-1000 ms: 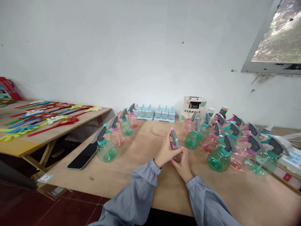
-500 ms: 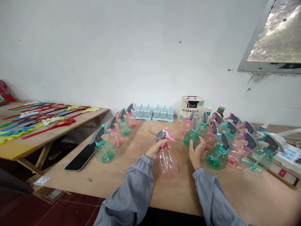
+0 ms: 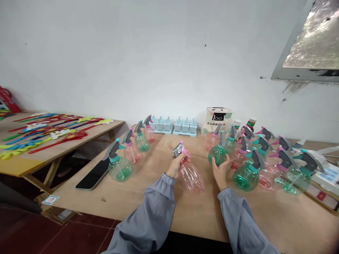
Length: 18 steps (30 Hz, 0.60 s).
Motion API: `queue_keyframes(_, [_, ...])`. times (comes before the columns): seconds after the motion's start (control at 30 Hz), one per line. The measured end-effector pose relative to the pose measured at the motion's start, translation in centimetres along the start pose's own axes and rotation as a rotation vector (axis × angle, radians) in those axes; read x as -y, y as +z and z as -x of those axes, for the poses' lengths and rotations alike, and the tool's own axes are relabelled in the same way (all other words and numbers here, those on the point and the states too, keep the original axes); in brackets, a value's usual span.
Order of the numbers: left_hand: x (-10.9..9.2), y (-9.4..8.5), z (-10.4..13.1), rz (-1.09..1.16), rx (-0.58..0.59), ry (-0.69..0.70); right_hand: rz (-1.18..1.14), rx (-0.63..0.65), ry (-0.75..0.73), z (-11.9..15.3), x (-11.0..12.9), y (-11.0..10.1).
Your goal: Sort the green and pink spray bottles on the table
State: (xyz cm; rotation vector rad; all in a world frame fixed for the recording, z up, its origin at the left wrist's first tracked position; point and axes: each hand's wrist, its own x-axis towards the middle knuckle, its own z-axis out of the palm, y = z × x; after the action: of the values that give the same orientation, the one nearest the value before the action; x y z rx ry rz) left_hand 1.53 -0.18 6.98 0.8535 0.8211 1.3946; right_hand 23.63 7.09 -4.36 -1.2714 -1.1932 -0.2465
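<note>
A clear pink spray bottle [image 3: 192, 177] with a grey and pink trigger head is in my left hand [image 3: 177, 165], which is wrapped round its neck. The bottle leans, its head to the left and its base to the right. My right hand [image 3: 221, 170] is apart from it, with thumb and fingers spread, close in front of a green spray bottle [image 3: 217, 155]; whether the fingers touch that bottle I cannot tell. Just right of this hand stands another green spray bottle [image 3: 246, 176] among several pink and green ones.
Left of my hands a row of spray bottles [image 3: 120, 169] stands beside a black phone [image 3: 93, 174]. Pale blue ice-pop moulds [image 3: 185, 127] and a printed paper bag [image 3: 216, 121] are by the wall. Colourful hand-shaped sticks lie on the left table [image 3: 31, 163].
The pink spray bottle in my left hand has tilted further, its base swinging right and up. My right hand stays near the green bottle. The view has shifted slightly.
</note>
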Motion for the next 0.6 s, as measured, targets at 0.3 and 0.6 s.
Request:
queue_keyframes(0.3, [-0.51,-0.21,0.41,0.059,0.064,-0.025,-0.027,0.061,0.101,0.29,-0.07,0.02])
queue_keyframes(0.6, [-0.16,-0.77,-0.16,0.105,0.015,0.061,-0.071,0.061,0.111,0.23,-0.49,0.32])
